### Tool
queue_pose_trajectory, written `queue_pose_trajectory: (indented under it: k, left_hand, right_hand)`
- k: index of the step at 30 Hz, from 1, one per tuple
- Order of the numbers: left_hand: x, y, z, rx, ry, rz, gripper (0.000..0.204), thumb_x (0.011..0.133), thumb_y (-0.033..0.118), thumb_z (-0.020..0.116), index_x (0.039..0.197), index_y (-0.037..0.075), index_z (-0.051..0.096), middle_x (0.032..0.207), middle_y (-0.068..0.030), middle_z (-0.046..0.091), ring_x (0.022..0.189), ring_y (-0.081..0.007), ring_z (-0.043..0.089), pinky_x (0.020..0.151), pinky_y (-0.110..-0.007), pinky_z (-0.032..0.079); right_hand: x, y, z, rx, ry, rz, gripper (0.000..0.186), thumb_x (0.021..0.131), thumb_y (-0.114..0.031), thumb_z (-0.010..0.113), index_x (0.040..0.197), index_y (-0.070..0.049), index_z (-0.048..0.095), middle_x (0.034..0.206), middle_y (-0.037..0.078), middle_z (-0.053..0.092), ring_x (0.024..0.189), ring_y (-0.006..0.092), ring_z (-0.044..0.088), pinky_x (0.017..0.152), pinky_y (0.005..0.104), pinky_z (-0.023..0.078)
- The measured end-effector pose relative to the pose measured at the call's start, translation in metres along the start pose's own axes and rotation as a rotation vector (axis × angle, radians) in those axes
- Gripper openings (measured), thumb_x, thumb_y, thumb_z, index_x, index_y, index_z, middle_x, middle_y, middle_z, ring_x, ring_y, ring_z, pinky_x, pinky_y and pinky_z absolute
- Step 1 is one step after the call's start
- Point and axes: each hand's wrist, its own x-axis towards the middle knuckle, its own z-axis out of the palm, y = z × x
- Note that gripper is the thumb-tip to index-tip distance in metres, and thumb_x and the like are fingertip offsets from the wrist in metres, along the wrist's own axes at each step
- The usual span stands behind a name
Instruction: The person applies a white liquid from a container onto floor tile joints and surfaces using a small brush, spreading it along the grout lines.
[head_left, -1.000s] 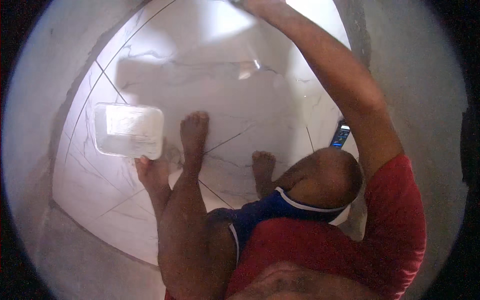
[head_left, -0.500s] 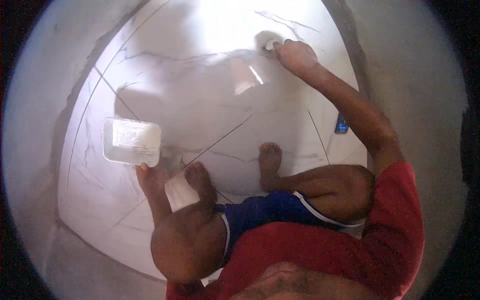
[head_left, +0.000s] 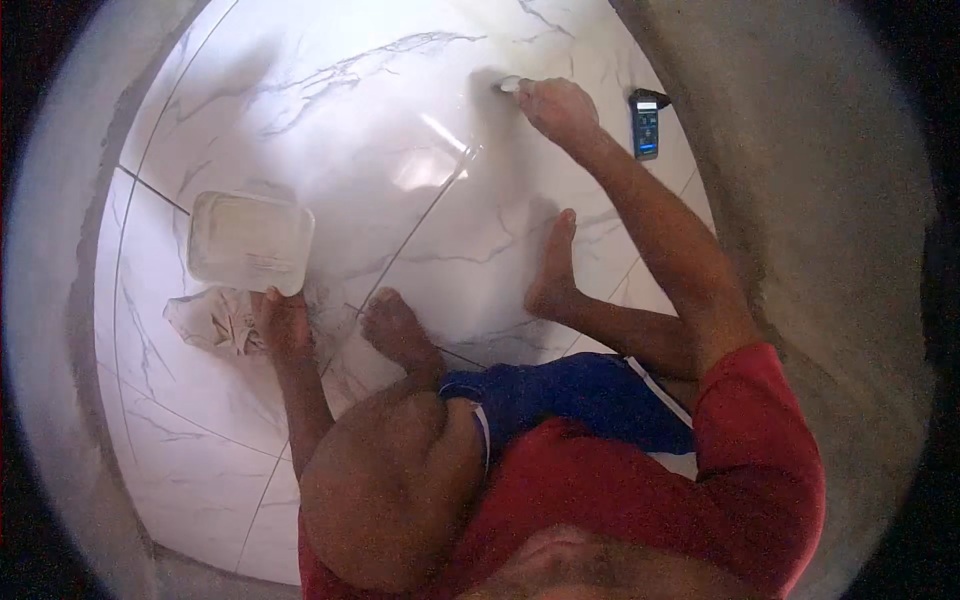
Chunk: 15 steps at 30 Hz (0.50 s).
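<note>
My left hand [head_left: 285,318] grips the near edge of a shallow, pale plastic tub [head_left: 300,240], its fingers closed on the rim. The tub is rectangular with rounded corners, and whitish streaks show inside it. At the far right of the floor, my right hand [head_left: 560,110] is closed on a small white piece [head_left: 511,84], held low over the tiles. Most of that piece is hidden by the fingers, so its kind is unclear. A crumpled pale cloth [head_left: 208,318] lies beside my left hand, just below the tub.
White tiles with grey veining [head_left: 390,120] and dark joints make up the floor. A dark phone-like device [head_left: 646,130] with a lit screen lies near the right wall [head_left: 790,200]. My bare feet [head_left: 400,325] rest on the tiles. A grey wall [head_left: 70,270] curves along the left.
The view has shifted, so the device now sits higher in it. My right hand has moved slightly left with the white piece. My right foot stands differently. The cloth now shows below the tub.
</note>
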Motion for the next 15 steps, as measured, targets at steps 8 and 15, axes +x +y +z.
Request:
queue_pose_trajectory:
  k: [8,15]
  left_hand:
    - [-0.001,0.003,-0.023,-0.175,0.002,0.006,0.075,0.086,0.003,0.068,0.151,0.0,0.03,0.153,-0.0207,0.037,0.142,-0.0381,0.037,0.119,-0.061,0.028]
    - [-0.003,0.001,-0.028,-0.133,-0.063,-0.013,0.076,0.084,0.005,0.07,0.15,-0.002,0.032,0.151,-0.0188,0.04,0.139,-0.0362,0.041,0.119,-0.052,0.031]
  right_hand:
    - [-0.036,-0.042,-0.01,0.02,0.024,0.287,0.033,0.097,-0.035,0.049,0.103,-0.011,0.07,0.09,0.019,0.072,0.085,0.0404,0.069,0.08,0.0519,0.055]
    - [0.003,-0.012,-0.01,-0.072,0.112,0.256,0.039,0.098,-0.038,0.045,0.098,-0.009,0.071,0.093,0.018,0.072,0.088,0.0403,0.069,0.084,0.0527,0.054]
